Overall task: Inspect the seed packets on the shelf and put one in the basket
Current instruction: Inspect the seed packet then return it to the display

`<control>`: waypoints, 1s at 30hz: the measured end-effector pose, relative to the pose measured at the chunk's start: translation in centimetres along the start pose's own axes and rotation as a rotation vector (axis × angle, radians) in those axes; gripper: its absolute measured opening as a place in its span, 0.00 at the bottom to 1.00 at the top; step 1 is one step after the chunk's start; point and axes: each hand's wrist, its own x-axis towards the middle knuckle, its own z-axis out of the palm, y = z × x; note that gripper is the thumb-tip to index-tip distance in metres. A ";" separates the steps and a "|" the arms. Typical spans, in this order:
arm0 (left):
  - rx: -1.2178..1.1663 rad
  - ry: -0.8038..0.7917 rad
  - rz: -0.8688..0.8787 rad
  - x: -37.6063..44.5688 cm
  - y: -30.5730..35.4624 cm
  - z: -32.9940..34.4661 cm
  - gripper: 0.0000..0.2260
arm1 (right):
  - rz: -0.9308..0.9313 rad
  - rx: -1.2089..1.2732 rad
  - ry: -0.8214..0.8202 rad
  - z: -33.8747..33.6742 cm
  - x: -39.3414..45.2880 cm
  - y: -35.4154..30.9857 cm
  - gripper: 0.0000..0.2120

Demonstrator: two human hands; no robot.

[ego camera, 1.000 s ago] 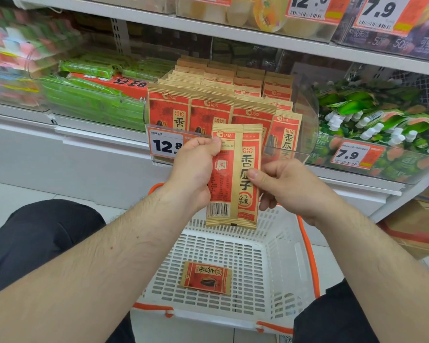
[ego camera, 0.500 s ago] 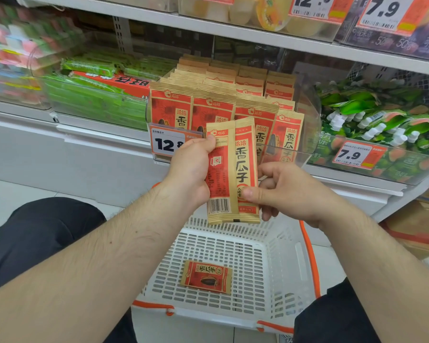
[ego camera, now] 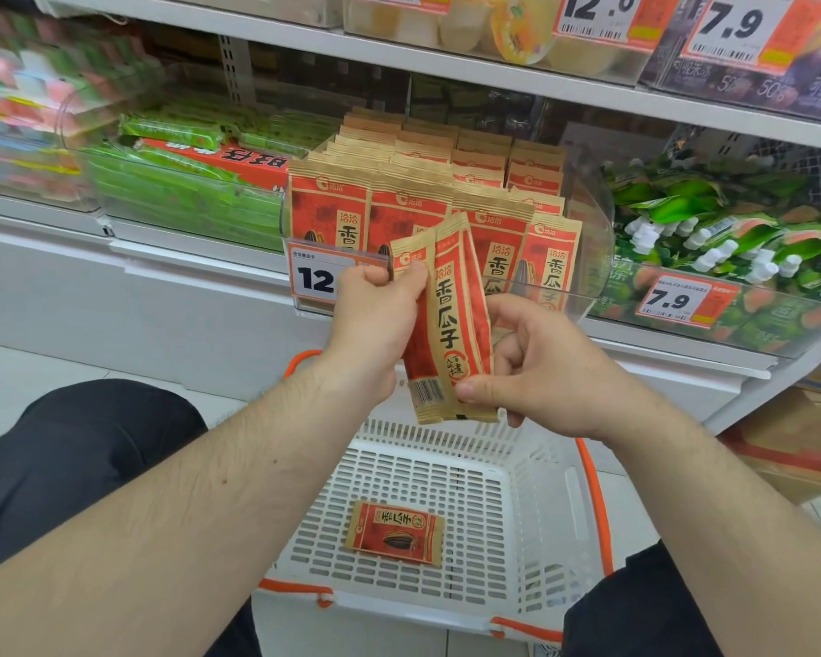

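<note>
The left hand [ego camera: 375, 324] grips the upper part of a red and tan seed packet [ego camera: 451, 324], with its fingers curled around the top left edge, and the right hand [ego camera: 541, 372] pinches the lower right corner of the same packet between the thumb and the bent fingers. The packet is held upright but tilted a little, its top leaning to the left, and it is folded along its length, so the side with large black characters faces the camera and the side with a barcode is turned to the left. It hangs in the air above the white basket [ego camera: 536, 523], in front of the shelf. In the basket a second seed packet [ego camera: 394, 538] lies flat on the perforated bottom, near the middle, apart from the walls. The basket has an orange handle [ego camera: 596, 505] that runs along its right side. Behind the hands, a clear plastic bin [ego camera: 588, 239] on the shelf [ego camera: 200, 272] holds many more packets of the same kind [ego camera: 446, 182], standing upright in rows. A price tag [ego camera: 314, 277] on the front of this bin shows "12", and the left hand partly covers it. To the left of the bin there are green packages [ego camera: 171, 196], and to the right there are green pouches with white caps [ego camera: 712, 230], with a "7.9" tag [ego camera: 678, 301] before them.
</note>
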 end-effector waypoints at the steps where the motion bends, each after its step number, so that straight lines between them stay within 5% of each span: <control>1: 0.010 -0.004 0.020 -0.2 0.0 0.1 0.12 | -0.007 -0.036 0.017 0.1 0.0 -0.1 0.27; 9: -0.005 -0.210 0.016 -1.1 0.1 0.4 0.13 | -0.030 -0.249 0.038 0.5 0.0 0.0 0.25; 14: 0.034 -0.243 0.029 -1.0 -0.1 0.3 0.10 | -0.081 -0.099 0.052 0.2 -0.2 0.1 0.04; 21: 0.116 -0.386 0.097 -1.3 -0.5 0.5 0.12 | -0.036 0.145 0.278 0.2 0.6 0.7 0.14; 30: 0.117 -0.452 0.058 -1.7 -0.2 0.4 0.09 | -0.047 0.201 0.287 0.1 0.6 0.3 0.15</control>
